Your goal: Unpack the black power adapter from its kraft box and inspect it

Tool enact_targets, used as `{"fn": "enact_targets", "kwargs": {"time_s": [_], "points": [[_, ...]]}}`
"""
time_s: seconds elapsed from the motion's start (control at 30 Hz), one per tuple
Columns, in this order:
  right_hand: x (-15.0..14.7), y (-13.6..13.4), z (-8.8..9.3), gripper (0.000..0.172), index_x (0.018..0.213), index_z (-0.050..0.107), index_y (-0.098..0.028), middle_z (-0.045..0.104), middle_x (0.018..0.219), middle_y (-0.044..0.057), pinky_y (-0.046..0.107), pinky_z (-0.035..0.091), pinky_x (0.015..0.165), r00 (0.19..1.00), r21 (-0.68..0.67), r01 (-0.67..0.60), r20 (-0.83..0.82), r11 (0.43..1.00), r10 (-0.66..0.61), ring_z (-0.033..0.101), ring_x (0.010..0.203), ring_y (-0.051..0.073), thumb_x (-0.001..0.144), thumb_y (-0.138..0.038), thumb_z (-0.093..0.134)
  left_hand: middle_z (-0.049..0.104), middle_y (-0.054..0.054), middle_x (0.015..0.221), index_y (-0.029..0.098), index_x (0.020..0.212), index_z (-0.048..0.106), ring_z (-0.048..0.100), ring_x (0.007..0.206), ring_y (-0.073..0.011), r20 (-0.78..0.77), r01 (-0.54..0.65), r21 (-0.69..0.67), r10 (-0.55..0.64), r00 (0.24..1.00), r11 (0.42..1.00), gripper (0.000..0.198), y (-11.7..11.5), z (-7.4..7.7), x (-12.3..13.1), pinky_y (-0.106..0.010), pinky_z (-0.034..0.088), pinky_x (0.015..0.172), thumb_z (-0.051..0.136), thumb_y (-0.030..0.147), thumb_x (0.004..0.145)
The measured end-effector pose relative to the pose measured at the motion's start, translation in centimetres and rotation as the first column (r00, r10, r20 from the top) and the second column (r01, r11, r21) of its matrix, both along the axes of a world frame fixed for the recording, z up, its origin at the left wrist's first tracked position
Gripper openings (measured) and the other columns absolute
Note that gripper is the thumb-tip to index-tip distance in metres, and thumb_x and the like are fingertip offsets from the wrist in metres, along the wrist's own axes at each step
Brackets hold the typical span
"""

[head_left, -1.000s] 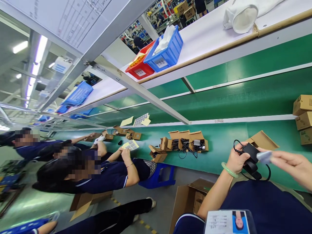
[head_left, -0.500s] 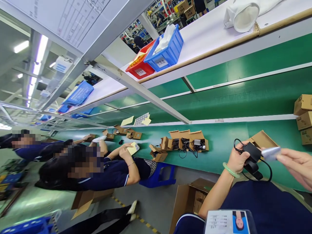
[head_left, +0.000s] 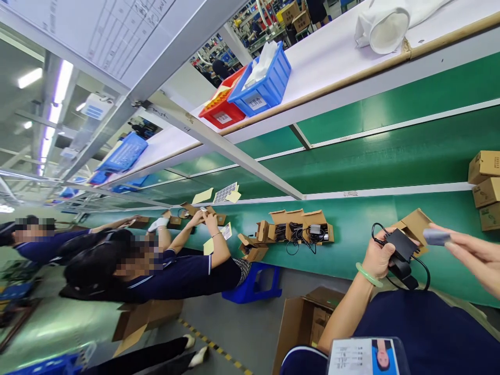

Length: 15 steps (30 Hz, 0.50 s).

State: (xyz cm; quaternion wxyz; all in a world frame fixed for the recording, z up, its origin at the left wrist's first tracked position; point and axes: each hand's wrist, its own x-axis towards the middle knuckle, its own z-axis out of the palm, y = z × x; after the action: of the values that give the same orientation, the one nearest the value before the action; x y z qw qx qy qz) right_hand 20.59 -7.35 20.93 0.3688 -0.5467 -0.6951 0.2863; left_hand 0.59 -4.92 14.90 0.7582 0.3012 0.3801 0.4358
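Note:
My left hand (head_left: 378, 257), with a green bangle at the wrist, is closed around a black power adapter (head_left: 402, 244). The adapter's black cable loops below it and over my fingers. To its right, my right hand (head_left: 472, 250) pinches a small silvery-grey piece (head_left: 436, 237), blurred, its exact kind unclear. A gap separates that piece from the adapter. Behind the adapter an open cardboard box (head_left: 417, 224) lies on the green bench (head_left: 359, 219), partly covered by my left hand and the adapter.
Open boxes with black cables (head_left: 299, 232) stand on the bench to the left. Small closed cartons (head_left: 486, 190) are stacked at the right edge. A co-worker (head_left: 175, 271) sits left of me. A large carton (head_left: 292, 323) is on the floor beside me. A shelf holds blue (head_left: 269, 83) and red (head_left: 222, 112) bins.
My right hand and the silvery piece have turned slightly and drawn a little away from the adapter. My left hand shifted slightly left. The nearby co-worker's hands moved up to the boxes.

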Motion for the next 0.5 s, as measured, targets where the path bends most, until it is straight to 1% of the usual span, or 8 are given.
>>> {"fn": "enact_targets", "kwargs": {"time_s": [0.03,0.1,0.17,0.2,0.3,0.4,0.47,0.5], "points": [[0.0,-0.2,-0.2,0.032,0.118,0.062,-0.031,0.062,0.123,-0.001,0.037,0.051,0.092,0.998,0.087,-0.031,0.054,0.996,0.026,0.060,0.109,0.024,0.089,-0.025,0.052,0.065,-0.007,0.079,0.013,0.111,0.056,0.043,0.046,-0.0054,0.002,-0.006,0.003,0.006,1.000,1.000,0.084,0.0,0.0,0.0,-0.019,0.028,0.043,0.072,0.071,0.053],[-0.4,-0.7,-1.1,0.042,0.126,0.056,-0.033,0.059,0.128,0.000,0.039,0.048,0.094,0.970,0.234,-0.186,0.199,0.954,0.140,0.055,0.117,0.024,0.087,-0.016,0.052,0.062,-0.004,0.072,0.013,0.109,0.057,0.037,0.043,-0.0033,-0.013,-0.043,-0.003,0.043,0.999,0.999,0.082,0.1,0.0,0.0,-0.019,0.027,0.043,0.073,0.070,0.053],[-0.8,-1.0,-2.0,0.049,0.131,0.051,-0.033,0.059,0.128,0.000,0.038,0.048,0.092,0.940,0.266,-0.271,0.279,0.925,0.195,0.054,0.119,0.023,0.086,-0.012,0.051,0.057,0.001,0.066,0.013,0.106,0.059,0.033,0.041,-0.0019,-0.028,-0.067,-0.015,0.067,0.997,0.998,0.079,0.1,-0.1,0.0,-0.018,0.024,0.040,0.074,0.068,0.052],[-0.8,-1.0,-2.3,0.048,0.131,0.051,-0.033,0.058,0.128,0.000,0.038,0.048,0.092,0.943,0.246,-0.267,0.265,0.932,0.201,0.054,0.119,0.022,0.087,-0.013,0.050,0.055,0.001,0.064,0.012,0.105,0.060,0.032,0.040,-0.0015,-0.030,-0.072,-0.020,0.071,0.997,0.997,0.078,0.1,-0.1,0.0,-0.018,0.023,0.039,0.074,0.068,0.053],[0.1,-0.5,-2.6,0.037,0.124,0.058,-0.033,0.059,0.127,0.001,0.036,0.051,0.092,0.979,0.015,-0.200,0.048,0.980,0.199,0.058,0.113,0.023,0.089,-0.023,0.050,0.059,-0.001,0.069,0.012,0.104,0.059,0.035,0.041,-0.0021,-0.009,-0.043,-0.019,0.042,0.999,0.999,0.078,0.0,-0.1,0.1,-0.017,0.022,0.038,0.074,0.069,0.052],[1.2,-0.2,-2.2,0.034,0.123,0.060,-0.030,0.065,0.118,0.002,0.031,0.056,0.084,0.981,-0.189,-0.062,-0.190,0.980,0.025,0.064,0.101,0.023,0.091,-0.031,0.047,0.066,-0.009,0.081,0.012,0.107,0.058,0.043,0.047,-0.0052,0.031,0.037,0.002,-0.037,0.999,0.999,0.084,0.1,-0.2,0.3,-0.018,0.030,0.043,0.072,0.073,0.051],[1.2,-0.5,-1.8,0.034,0.122,0.061,-0.029,0.064,0.119,0.002,0.032,0.054,0.089,0.985,-0.114,0.058,-0.155,0.992,-0.075,0.063,0.103,0.025,0.090,-0.030,0.050,0.068,-0.012,0.085,0.012,0.108,0.058,0.047,0.050,-0.0073,0.040,0.060,0.002,-0.060,0.997,0.998,0.085,0.2,-0.3,0.3,-0.020,0.036,0.048,0.070,0.074,0.051],[0.9,-0.7,-1.7,0.034,0.121,0.062,-0.031,0.063,0.122,0.001,0.034,0.051,0.093,0.995,-0.021,0.052,-0.089,0.998,-0.054,0.061,0.108,0.025,0.088,-0.028,0.052,0.067,-0.011,0.084,0.013,0.108,0.058,0.047,0.051,-0.0075,0.034,0.047,-0.002,-0.047,0.998,0.999,0.085,0.2,-0.4,0.2,-0.021,0.037,0.049,0.071,0.074,0.050]]}}
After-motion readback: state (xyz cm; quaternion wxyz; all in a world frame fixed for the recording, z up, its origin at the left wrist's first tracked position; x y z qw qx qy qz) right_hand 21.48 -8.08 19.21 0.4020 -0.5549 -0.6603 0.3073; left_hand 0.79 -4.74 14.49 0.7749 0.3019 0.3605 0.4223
